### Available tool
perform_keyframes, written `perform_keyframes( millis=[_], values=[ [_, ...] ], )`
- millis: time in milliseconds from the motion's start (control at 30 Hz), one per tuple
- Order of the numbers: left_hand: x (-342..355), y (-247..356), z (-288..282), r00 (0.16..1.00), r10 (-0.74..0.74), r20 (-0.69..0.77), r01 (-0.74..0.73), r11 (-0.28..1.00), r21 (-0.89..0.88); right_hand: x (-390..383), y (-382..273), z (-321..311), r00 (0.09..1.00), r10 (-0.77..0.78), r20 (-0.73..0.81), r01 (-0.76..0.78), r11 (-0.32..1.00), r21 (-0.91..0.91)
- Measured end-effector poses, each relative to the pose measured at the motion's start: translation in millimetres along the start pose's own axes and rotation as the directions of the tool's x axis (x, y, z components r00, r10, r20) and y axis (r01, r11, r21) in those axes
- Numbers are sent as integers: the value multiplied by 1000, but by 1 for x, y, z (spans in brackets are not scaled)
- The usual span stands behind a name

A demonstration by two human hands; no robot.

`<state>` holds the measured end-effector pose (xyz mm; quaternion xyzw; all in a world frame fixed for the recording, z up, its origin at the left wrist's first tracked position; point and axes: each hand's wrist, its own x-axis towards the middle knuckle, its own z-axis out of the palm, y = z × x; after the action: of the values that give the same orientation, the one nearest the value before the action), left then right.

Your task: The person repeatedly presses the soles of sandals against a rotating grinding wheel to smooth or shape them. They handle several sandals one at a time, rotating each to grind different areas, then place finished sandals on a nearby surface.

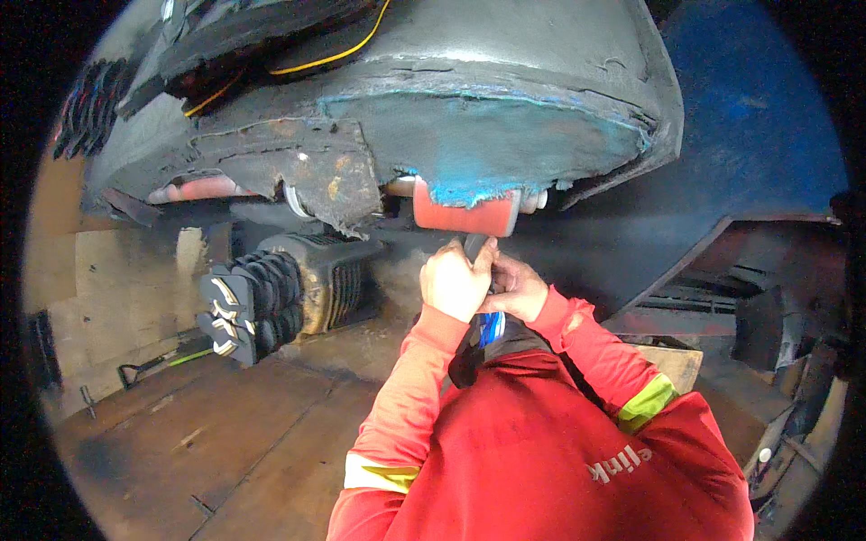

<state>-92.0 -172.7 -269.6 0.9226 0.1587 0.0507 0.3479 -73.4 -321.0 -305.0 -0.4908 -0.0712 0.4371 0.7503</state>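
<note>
Apparently, the work is caught partway through a single piece. A slim dark piece [474,244] is held at the near side of the red roller [451,219], just under its lower edge; whether the two are touching cannot be made out. The piece is pinched between the thumb and fingers of the left hand [451,281], and it seems to be gripped lower down by the bent fingers of the right hand [519,287] — though some fingertips are hidden there. Something blue and white [492,329] is seen just below the hands.

Of what is done, little can be read: the side turned to the roller is hidden, so no finished edge is shown. At least this piece, it is judged, is left to be completed, since it is not yet set down. To the left, well apart from the hands, dark sandals [271,288] with white straps are stacked just beside a dusty motor [334,279] — whether finished or waiting cannot be judged
</note>
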Motion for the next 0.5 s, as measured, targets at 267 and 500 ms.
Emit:
perform_keyframes(
  millis=[267,500],
  values=[
    [-32,0,-14,999,-34,13,36,971,-237,-29,-4,15,986,-148,-83,94,884,-458],
    [-47,-4,-18,994,-71,78,105,649,-754,-42,9,41,865,-495,-79,107,336,-936]
  ],
)
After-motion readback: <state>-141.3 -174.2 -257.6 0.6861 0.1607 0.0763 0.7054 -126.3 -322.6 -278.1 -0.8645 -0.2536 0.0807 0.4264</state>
